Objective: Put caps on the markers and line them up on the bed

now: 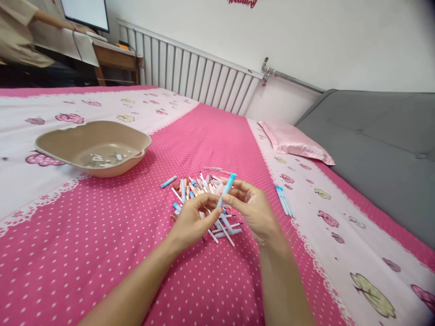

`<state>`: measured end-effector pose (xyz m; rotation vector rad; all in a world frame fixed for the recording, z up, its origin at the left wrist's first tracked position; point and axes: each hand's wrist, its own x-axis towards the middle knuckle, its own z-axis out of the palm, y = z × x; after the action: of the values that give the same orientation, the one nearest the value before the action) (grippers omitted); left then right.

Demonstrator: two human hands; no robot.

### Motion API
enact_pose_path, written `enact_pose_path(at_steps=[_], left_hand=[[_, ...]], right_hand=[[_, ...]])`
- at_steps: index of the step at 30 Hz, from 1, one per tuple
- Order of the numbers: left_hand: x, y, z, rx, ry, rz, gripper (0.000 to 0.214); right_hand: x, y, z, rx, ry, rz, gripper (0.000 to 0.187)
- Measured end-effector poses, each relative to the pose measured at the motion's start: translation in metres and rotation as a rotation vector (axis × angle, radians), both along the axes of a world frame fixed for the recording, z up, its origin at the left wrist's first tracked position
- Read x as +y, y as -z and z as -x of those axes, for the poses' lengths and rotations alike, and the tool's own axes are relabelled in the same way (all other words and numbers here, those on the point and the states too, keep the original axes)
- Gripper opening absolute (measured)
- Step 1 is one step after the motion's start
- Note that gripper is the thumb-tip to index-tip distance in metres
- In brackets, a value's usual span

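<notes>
From the head view, both hands meet over a bed [102, 244] covered in a pink, white-dotted sheet. The left hand [192, 222] has its fingers [208, 213] drawn nearly closed, thumb and fingertips pinching the lower end of a light-blue pen [227, 187]. The right hand [252, 209] has its fingers [238, 189] curled in loosely around the same pen higher up, the thumb pressing it from the near side. The pen stands tilted between the two hands, its blue top leaning up and to the right, just above a pile of pens [200, 189] that lies scattered on the sheet directly under and beyond the hands.

To the right of the pile, apart from it, a few blue pens [283, 200] lie side by side on the pale border of the sheet.

Well off to the left sits a beige basin [64, 141], wide and shallow, on the bed. In its bottom lie small white pieces [105, 159]; they are too small to tell what they are.

A pink pillow [295, 142] lies at the far edge.
</notes>
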<state>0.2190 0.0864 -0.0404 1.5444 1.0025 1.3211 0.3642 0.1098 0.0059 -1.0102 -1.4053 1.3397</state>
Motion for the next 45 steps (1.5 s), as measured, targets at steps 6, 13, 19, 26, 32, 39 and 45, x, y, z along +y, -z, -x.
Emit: enact_pose_path(at_steps=[6, 13, 19, 26, 32, 39, 45], left_hand=[[0.0005, 0.0, -0.0007, 0.005, -0.036, 0.002, 0.018], [0.001, -0.0027, 0.0, -0.178, 0.127, 0.14, 0.027], [-0.002, -0.0033, 0.0046, -0.347, 0.338, 0.276, 0.039], [-0.0009, -0.0028, 0.0058, -0.297, 0.367, 0.242, 0.035], [0.0015, -0.006, 0.0023, -0.295, 0.283, 0.232, 0.033], [0.0037, -0.0027, -0.0001, -0.345, 0.214, 0.222, 0.027], [0.0046, -0.0024, 0.0004, -0.352, 0.159, 0.212, 0.029]], right_hand=[[-0.0003, 0.0011, -0.0003, -0.05, 0.029, -0.032, 0.04], [-0.0036, -0.0035, 0.0004, 0.034, -0.074, 0.008, 0.038], [-0.007, -0.0055, -0.0003, 0.105, -0.272, 0.095, 0.044], [-0.0074, -0.0066, -0.0005, 0.119, -0.257, 0.113, 0.045], [-0.007, -0.0076, -0.0011, 0.067, -0.205, 0.106, 0.04], [-0.0061, -0.0053, 0.0017, 0.07, -0.181, 0.105, 0.04], [-0.0062, -0.0041, 0.0059, 0.077, -0.171, 0.096, 0.037]])
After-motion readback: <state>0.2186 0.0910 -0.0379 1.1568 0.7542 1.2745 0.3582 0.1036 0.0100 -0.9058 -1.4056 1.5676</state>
